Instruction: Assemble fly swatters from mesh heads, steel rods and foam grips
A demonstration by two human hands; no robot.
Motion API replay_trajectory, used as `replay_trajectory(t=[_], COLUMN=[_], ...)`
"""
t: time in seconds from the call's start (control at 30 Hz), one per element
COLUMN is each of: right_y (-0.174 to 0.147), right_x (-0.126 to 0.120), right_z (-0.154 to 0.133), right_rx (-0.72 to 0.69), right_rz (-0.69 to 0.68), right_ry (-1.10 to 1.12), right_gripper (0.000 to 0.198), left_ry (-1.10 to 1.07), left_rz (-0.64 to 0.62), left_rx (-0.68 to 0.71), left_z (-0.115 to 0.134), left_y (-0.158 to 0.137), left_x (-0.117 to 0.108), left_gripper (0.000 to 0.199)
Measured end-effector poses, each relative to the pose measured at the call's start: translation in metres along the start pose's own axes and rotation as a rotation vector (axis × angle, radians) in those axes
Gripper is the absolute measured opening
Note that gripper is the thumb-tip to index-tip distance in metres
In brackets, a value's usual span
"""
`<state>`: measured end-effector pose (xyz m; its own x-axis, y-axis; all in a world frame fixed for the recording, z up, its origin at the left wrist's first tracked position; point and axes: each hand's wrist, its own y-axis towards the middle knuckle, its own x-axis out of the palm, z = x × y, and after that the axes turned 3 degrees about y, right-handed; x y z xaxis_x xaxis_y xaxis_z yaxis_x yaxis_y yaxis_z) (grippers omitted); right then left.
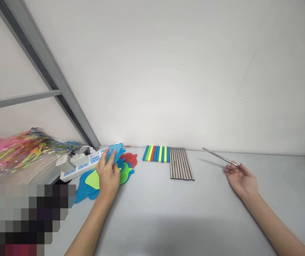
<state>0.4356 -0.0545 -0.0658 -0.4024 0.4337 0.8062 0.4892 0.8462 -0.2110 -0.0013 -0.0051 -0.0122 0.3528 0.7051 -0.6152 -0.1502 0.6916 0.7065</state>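
My right hand [241, 179], palm up, holds a thin telescopic metal rod [219, 155] by its thicker end, the narrow tip pointing up and left. My left hand [108, 176] is over a pile of plastic mesh fly swatter heads, fingers spread against a light blue swatter head [118, 148]. Beneath and around that hand lie a yellow-green swatter head [92, 179], a green one [125, 173], a red one [131, 159] and blue ones [84, 185]. The palm side of the left hand is hidden.
A row of coloured plastic handle tubes [156, 153] lies beside a row of metal rods [181, 163] on the grey table [152, 202]. A white power strip [88, 164] with plugs stands behind the swatter heads. Bagged colourful items [21, 153] and a metal frame [53, 71] are left.
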Motion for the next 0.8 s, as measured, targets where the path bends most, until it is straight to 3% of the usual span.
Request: replay_trajectory(t=[0.23, 0.57, 0.8], right_y=[0.001, 0.001, 0.000], right_x=[0.000, 0.002, 0.005], right_z=[0.002, 0.004, 0.004], right_rx=[-0.011, -0.050, -0.073], right_rz=[-0.025, -0.069, -0.073], right_ry=[-0.055, -0.063, -0.132], right_gripper=[0.016, 0.018, 0.020], left_ry=[-0.120, -0.193, -0.226], left_rz=[-0.123, -0.142, -0.273], left_rx=[0.121, 0.193, 0.204], left_z=[0.022, 0.048, 0.063], left_y=[-0.009, -0.021, -0.034], left_x=[-0.003, -0.006, -0.008], left_gripper=[0.052, 0.042, 0.051])
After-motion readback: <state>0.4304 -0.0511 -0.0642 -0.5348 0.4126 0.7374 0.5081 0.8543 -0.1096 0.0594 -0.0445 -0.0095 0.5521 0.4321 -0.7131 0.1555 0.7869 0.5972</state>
